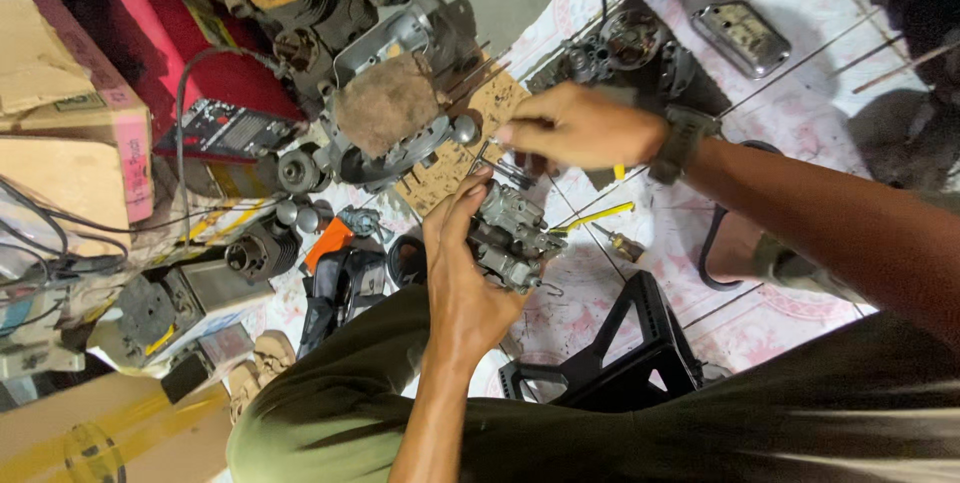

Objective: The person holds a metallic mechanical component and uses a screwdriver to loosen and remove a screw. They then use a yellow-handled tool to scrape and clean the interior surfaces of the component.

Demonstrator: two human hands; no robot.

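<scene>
Head camera is looking straight down at two hands working over a tiled floor (pixel 800 113). Left hand (pixel 462 273) is gripping a small grey metal carburetor (pixel 510 233), its fingers wrapping the near side and holding it off the floor. Right hand (pixel 580 128) is hovering just above and beyond the carburetor, fingertips pinching narrowly on something small; what it is cannot be told. The carburetor's long axis is running diagonally, away from the left palm. A yellow-handled screwdriver (pixel 600 215) is lying just beside, and a black stool (pixel 620 353) is standing near.
</scene>
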